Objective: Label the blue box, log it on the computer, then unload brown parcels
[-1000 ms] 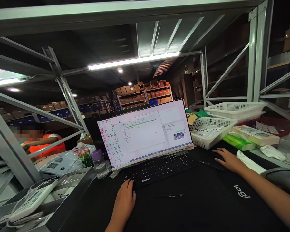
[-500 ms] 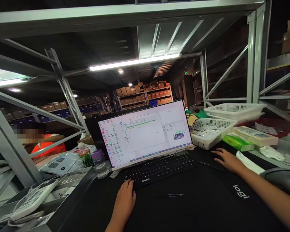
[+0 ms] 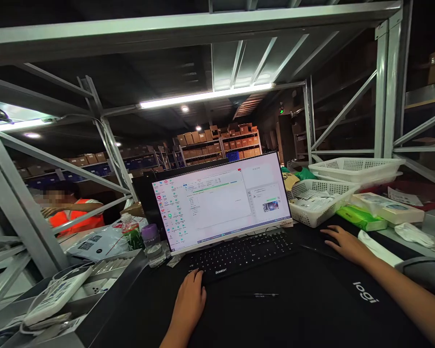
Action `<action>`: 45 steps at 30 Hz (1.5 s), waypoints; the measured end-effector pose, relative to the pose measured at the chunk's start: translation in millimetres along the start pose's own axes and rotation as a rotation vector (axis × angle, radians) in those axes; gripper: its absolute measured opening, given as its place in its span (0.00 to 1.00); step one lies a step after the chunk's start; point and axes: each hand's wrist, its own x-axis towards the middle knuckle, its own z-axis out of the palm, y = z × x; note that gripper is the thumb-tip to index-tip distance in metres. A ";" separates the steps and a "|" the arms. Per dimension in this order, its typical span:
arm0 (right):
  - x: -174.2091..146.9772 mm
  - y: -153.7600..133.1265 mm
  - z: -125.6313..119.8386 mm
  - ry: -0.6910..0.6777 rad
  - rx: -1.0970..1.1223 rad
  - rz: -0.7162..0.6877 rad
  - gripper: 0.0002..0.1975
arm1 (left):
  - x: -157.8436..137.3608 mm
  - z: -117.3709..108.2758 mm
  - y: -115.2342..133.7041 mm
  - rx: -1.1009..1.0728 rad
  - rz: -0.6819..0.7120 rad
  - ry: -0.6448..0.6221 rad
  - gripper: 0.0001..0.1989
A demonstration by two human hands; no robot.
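Note:
My left hand (image 3: 191, 296) rests palm down on the black mat, its fingertips at the front left corner of the black keyboard (image 3: 246, 256). Those fingers are extended and hold nothing that I can see. My right hand (image 3: 344, 244) lies to the right of the keyboard, fingers stretched forward and slightly apart; whether a dark mouse sits under the palm is hidden. Behind the keyboard stands a lit monitor (image 3: 221, 208), showing desktop icons, a file window with a green bar, and a chat pane. A black pen (image 3: 263, 295) lies in front of the keyboard.
A clear bottle with a purple cap (image 3: 151, 234) stands left of the monitor. A tray (image 3: 112, 290) with cables fills the left. White baskets (image 3: 321, 205), a green packet (image 3: 362, 218) and a grey device (image 3: 426, 273) lie right. A person in an orange vest (image 3: 79, 215) sits beyond the rack.
The whole view has shifted slightly right and down. A red button now shows at the file window's top right corner. Both hands keep about the same places on the desk.

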 end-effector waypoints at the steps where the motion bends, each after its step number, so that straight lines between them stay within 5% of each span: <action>1: 0.3 0.0 -0.3 0.006 0.001 -0.003 0.28 | 0.2 -0.4 0.4 -0.001 0.004 -0.004 0.25; 45: -2.2 0.1 3.6 0.088 0.031 -0.026 0.29 | -0.3 -3.5 5.1 0.012 -0.023 -0.046 0.26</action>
